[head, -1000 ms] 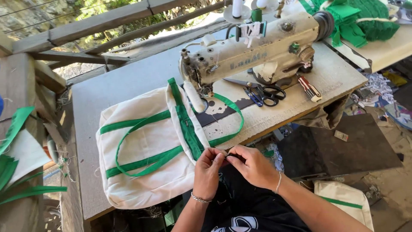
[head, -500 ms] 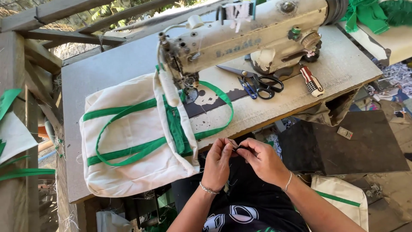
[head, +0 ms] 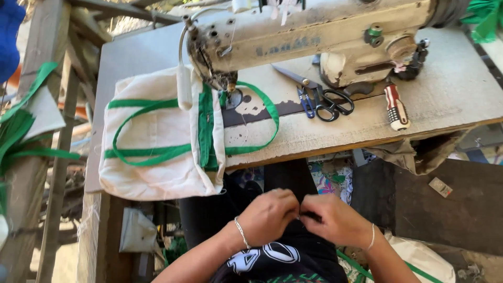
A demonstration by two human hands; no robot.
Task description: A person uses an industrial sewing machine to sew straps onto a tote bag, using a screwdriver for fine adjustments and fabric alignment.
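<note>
In the head view we are looking down over our lap, and our left hand point(head: 270, 215) and right hand point(head: 338, 220) are meeting fingertip to fingertip just below the bench point(head: 450, 68) edge. Both grips are pressed together, pinching something very small between them; it is too fine to make out, so we cannot tell what it is. Holding it low and close to the body is probably giving us steadier fingers for such delicate work. Beneath the hands we are wearing dark clothing point(head: 283, 257) with a pale print.

Up and to the left of our left grip, a cream tote bag point(head: 157, 152) with green straps point(head: 141, 154) is hanging half off the bench, its green-bound edge tucked under the needle of the industrial sewing machine point(head: 314, 42), seemingly so the seam is keeping its place. Above our right grip, black-handled scissors point(head: 322, 97) and small blue thread snips point(head: 305, 99) are lying beside the machine base, within easy reach. Further right a red-and-white-handled screwdriver point(head: 395, 107) is resting on the bench. Far left, loose green webbing point(head: 23, 136) is draping over a wooden frame.
</note>
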